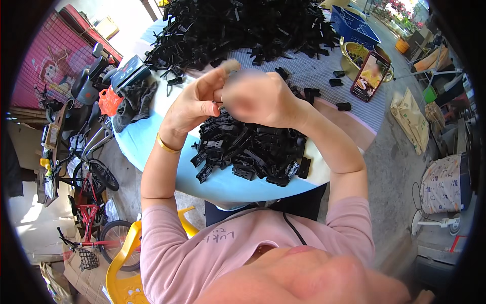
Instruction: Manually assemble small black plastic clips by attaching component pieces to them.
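My two hands meet above a near pile of small black plastic parts. Fingers curled, my left hand has its thumb close to the fingertips, and a small dark bit shows there. My right hand is closed against those fingertips with its back up. A blurred patch covers the right fingers, so what lies between the hands cannot be made out. Beyond them, a much larger heap of black parts covers the far side of the table.
Loose black pieces and a phone leaning on a gold-coloured pot are at the right. A blue basket stands behind. Dark cloth and a red bag lie left. A yellow chair is beside me.
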